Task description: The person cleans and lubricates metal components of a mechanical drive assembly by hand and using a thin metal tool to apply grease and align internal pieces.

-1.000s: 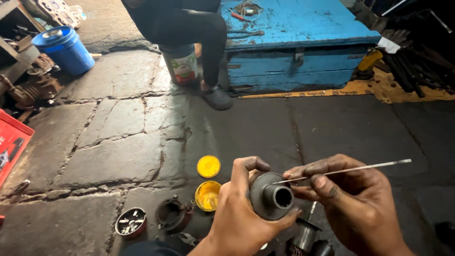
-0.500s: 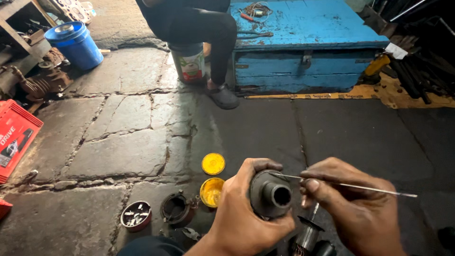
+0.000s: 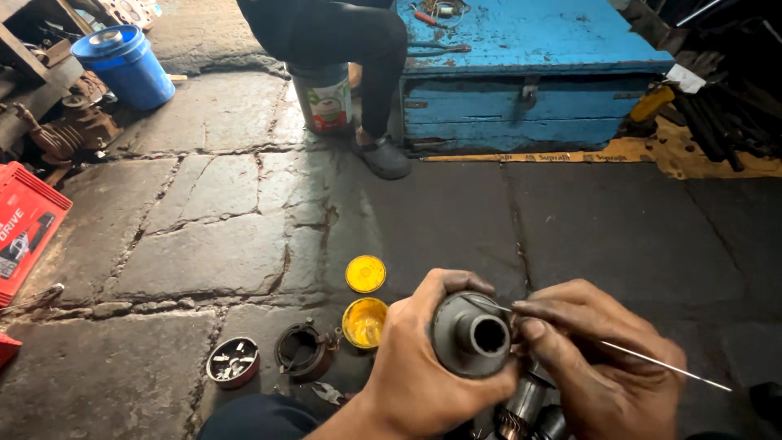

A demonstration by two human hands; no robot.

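Observation:
My left hand (image 3: 415, 367) grips a dark grey round metal part (image 3: 471, 336) with a hollow hub that faces up. My right hand (image 3: 599, 358) pinches a thin metal rod (image 3: 652, 363); its tip rests on the rim of the round part and its tail points low to the right. Below the hands stands a cylindrical metal motor part (image 3: 525, 403), partly hidden. An open yellow tin (image 3: 364, 322) with yellow paste sits just left of my left hand, and its yellow lid (image 3: 366, 274) lies beyond it.
On the stone floor lie a round dark housing (image 3: 303, 352) and a small round dish with bits (image 3: 234, 361). Another person sits on a white bucket (image 3: 324, 98) beside a blue wooden chest (image 3: 529, 73). A blue bucket (image 3: 126, 65) and a red box (image 3: 24, 228) are at left.
The thin rod has swung down from pointing up-right to pointing low right, with its tip now on the round part's rim. The view has tilted slightly; my left hand keeps its grip.

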